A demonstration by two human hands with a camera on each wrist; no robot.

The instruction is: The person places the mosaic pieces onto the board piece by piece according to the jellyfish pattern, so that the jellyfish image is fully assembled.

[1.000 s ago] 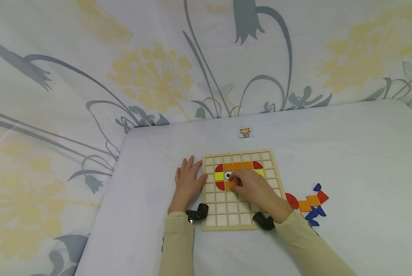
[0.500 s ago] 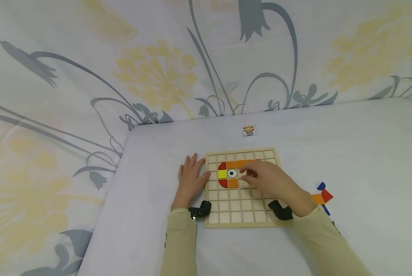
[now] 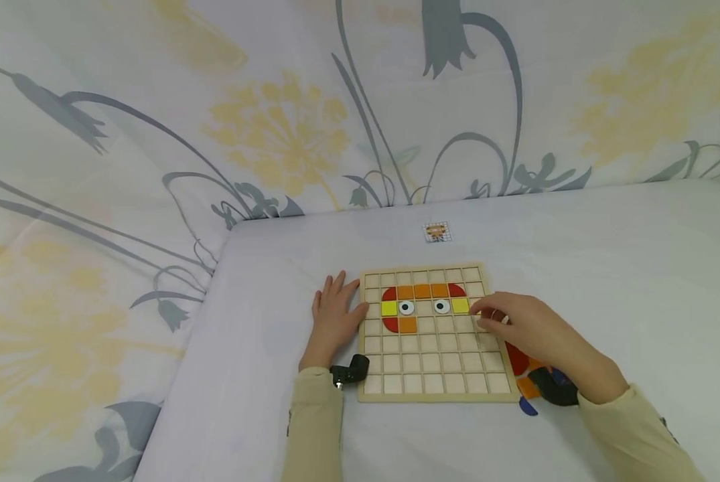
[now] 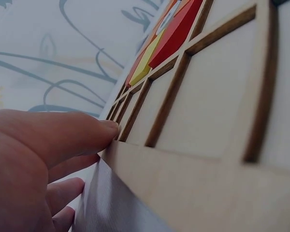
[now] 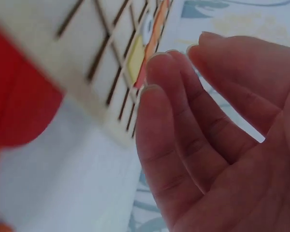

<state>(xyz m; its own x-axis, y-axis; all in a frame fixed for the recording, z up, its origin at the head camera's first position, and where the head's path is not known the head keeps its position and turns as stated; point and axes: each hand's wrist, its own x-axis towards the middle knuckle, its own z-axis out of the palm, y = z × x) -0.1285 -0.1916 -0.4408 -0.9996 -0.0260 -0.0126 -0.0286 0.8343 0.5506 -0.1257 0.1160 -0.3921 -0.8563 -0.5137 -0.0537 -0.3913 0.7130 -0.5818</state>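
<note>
A wooden grid board [image 3: 438,397] lies flat in the head view, with coloured tiles set in its upper cells. Two round eye tiles, a left one [image 3: 405,308] and a right one [image 3: 441,306], sit between a left yellow square [image 3: 388,308] and a right yellow square [image 3: 460,306]. Orange squares [image 3: 422,291] and red rounded corner pieces [image 3: 390,325] border them. My left hand [image 3: 334,318] rests at the board's left edge, its thumb touching the frame. Over the right edge hovers my right hand [image 3: 525,328], fingers loosely bent; the right wrist view shows nothing between them.
Loose tiles lie right of the board, partly hidden by my right wrist: a red piece [image 3: 518,359], an orange square [image 3: 528,387] and a blue half-round [image 3: 528,406]. Behind the board lies a small picture card [image 3: 437,231]. A floral cloth [image 3: 287,134] hangs behind the table.
My right hand has let go of the right eye tile, now seen in its cell, and moved right across the board to its edge. The left hand keeps its place at the board.
</note>
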